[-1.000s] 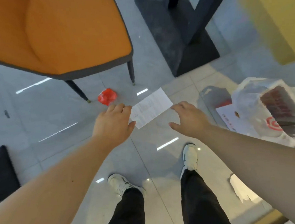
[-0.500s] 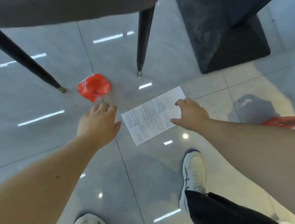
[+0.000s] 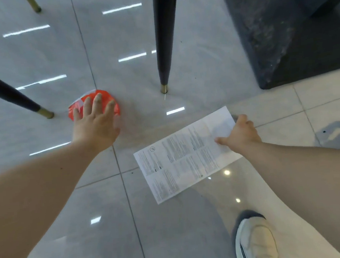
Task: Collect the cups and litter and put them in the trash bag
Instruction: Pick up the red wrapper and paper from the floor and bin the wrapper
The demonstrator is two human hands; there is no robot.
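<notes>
A crumpled red wrapper (image 3: 106, 97) lies on the grey tiled floor between two chair legs. My left hand (image 3: 95, 122) is spread over it with the fingers apart and the fingertips lying on it. A white printed sheet of paper (image 3: 183, 158) lies flat on the floor to the right. My right hand (image 3: 239, 132) is on its far right corner, thumb on top and fingers curled at the edge. The trash bag is out of view.
Two black chair legs with brass tips stand close by, one (image 3: 163, 48) just right of the wrapper and one (image 3: 9, 94) to its left. A dark table base (image 3: 291, 33) fills the upper right. My white shoe (image 3: 255, 242) is at the bottom right.
The view has dropped closer to the floor. My left hand moved forward onto the red wrapper. My right hand slid to the paper's right corner and took hold of it.
</notes>
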